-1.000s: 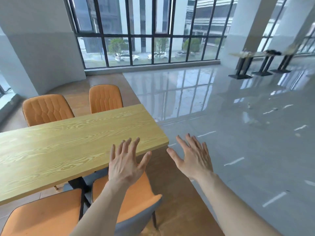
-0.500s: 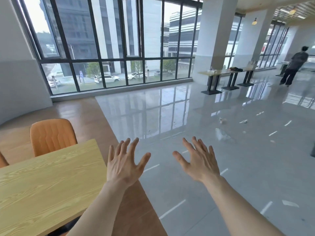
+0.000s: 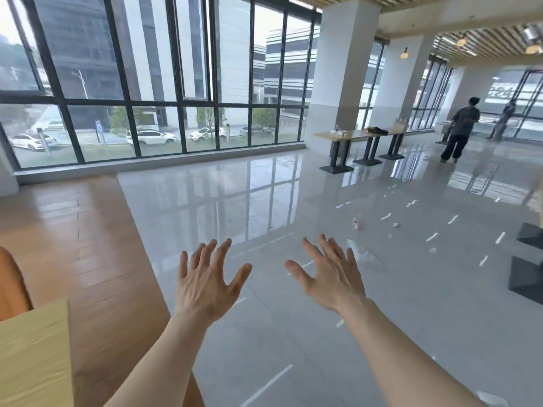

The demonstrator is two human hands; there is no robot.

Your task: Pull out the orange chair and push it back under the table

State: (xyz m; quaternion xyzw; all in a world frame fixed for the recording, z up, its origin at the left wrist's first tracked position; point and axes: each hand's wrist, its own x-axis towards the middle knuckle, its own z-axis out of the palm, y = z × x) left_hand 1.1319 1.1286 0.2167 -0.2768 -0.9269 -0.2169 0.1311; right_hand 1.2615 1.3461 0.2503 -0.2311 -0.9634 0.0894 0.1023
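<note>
Hands fill the lower middle of the view, both raised with backs to the camera and fingers spread wide, holding nothing. The left hand (image 3: pixel 205 284) and the right hand (image 3: pixel 333 276) hang apart over shiny grey floor (image 3: pixel 293 207), touching nothing, with bare forearms running down out of the frame.

Well to the left of the left hand, only a sliver of the orange chair (image 3: pixel 11 284) shows at the picture's edge; its seat, legs and most of its back are cut off, so how it stands against the table cannot be told. Just below that sliver, a corner of the yellow wooden table (image 3: pixel 35 353) pokes in, blurred and cropped on the left and bottom. Brown wood-look flooring (image 3: pixel 97 245) lies between the table corner and the left hand.

Far beyond the right hand, a row of pale-topped tables (image 3: pixel 357 135) stands by white pillars, carrying small items too distant to identify. A person in dark clothes (image 3: pixel 461 129) stands farther right, back turned. Small pale scraps (image 3: pixel 357 223) dot the floor past the right fingertips; what they are is unclear.
</note>
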